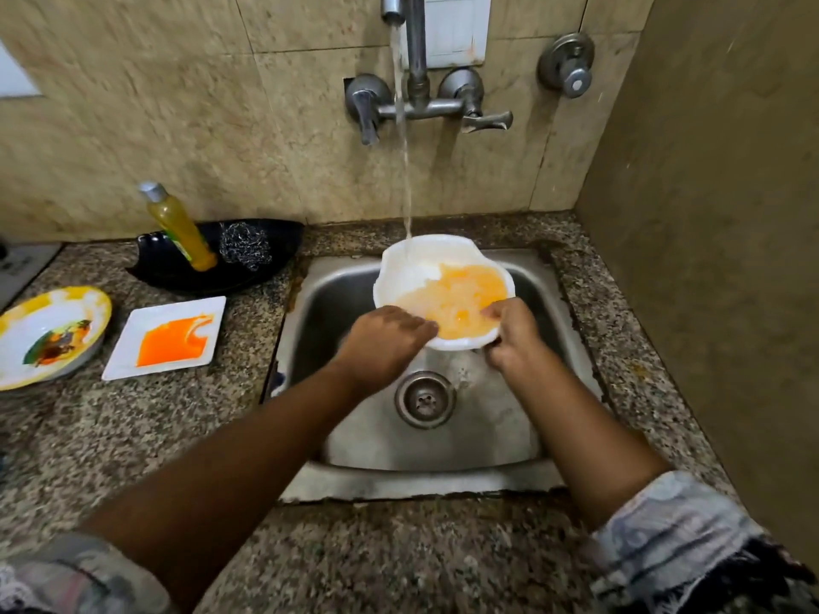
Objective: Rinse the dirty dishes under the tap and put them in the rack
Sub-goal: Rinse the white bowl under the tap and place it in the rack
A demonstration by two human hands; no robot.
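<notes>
A white scalloped plate [423, 270] smeared with orange sauce is held over the steel sink [483, 440]. Water runs from the tap [394, 11] onto the plate's far rim. My left hand [383, 343] grips the near left edge of the plate, fingers curled onto its face. My right hand [509, 334] pinches the near right edge, thumb on top. A square white plate [128, 352] with orange sauce and a round yellow-rimmed plate [17, 321] with food remains lie on the counter to the left.
A black leaf-shaped tray [266, 263] behind the square plate holds a yellow soap bottle [179, 226] and a steel scrubber [243, 245]. Tap handles [485, 119] stick out from the tiled wall. A side wall [709, 259] closes the right. No rack is in view.
</notes>
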